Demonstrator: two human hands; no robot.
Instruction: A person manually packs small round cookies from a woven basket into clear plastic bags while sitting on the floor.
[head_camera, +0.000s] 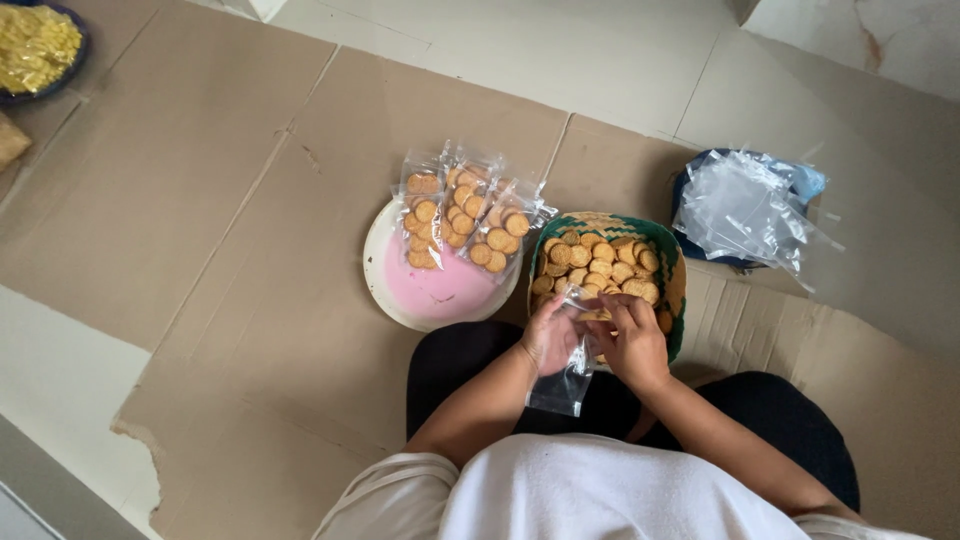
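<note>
My left hand (548, 334) and my right hand (632, 342) meet over the near rim of a woven green basket (662, 236) full of round golden biscuits (598, 262). Both hands grip the top of a small clear plastic bag (562, 386) that hangs down over my dark-trousered lap. The bag's mouth sits between my fingers at the basket's edge. Three filled clear packets of biscuits (462, 214) lie side by side on a pink plate with a white rim (432, 298), just left of the basket.
Flattened brown cardboard (250, 250) covers the pale tiled floor. A heap of empty clear bags (745, 208) lies on a blue thing right of the basket. A dark bowl of yellow snacks (36, 46) sits at the far top left.
</note>
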